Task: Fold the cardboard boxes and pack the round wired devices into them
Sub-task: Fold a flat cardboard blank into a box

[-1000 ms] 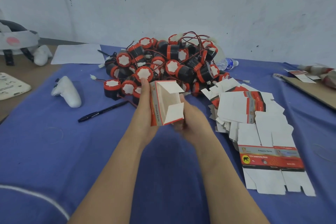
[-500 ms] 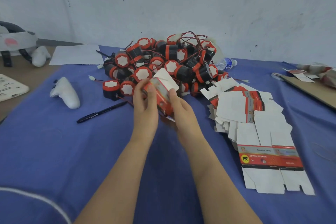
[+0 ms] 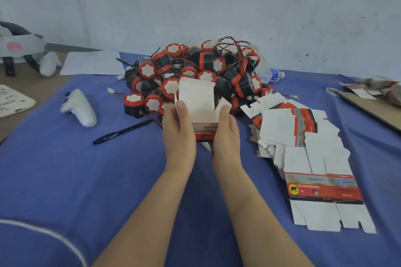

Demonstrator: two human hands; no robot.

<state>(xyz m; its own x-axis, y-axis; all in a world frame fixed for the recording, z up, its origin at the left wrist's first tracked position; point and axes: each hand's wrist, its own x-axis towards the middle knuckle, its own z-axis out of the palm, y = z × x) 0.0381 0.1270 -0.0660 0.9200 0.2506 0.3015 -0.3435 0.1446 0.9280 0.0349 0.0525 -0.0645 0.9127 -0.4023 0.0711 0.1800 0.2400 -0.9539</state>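
A small red-and-white cardboard box (image 3: 198,106) stands upright between my hands, its white top flaps raised and open toward the pile. My left hand (image 3: 178,130) grips its left side, thumb on the flap edge. My right hand (image 3: 226,132) grips its right side. Just behind the box lies a heap of round black-and-red wired devices (image 3: 195,71) with white faces and red wires. Flat unfolded boxes (image 3: 303,136) lie in a spread stack to the right of my right hand.
A black pen (image 3: 121,131) and a white controller (image 3: 80,107) lie left of my hands on the blue cloth (image 3: 65,169). A water bottle (image 3: 271,75) lies behind the pile. Cardboard (image 3: 373,106) sits far right; paper (image 3: 93,65) and a headset (image 3: 19,47) far left.
The box was turned in my hands, from open side facing me to tilted, and now stands upright with its flaps up. Both hands shifted to its sides.
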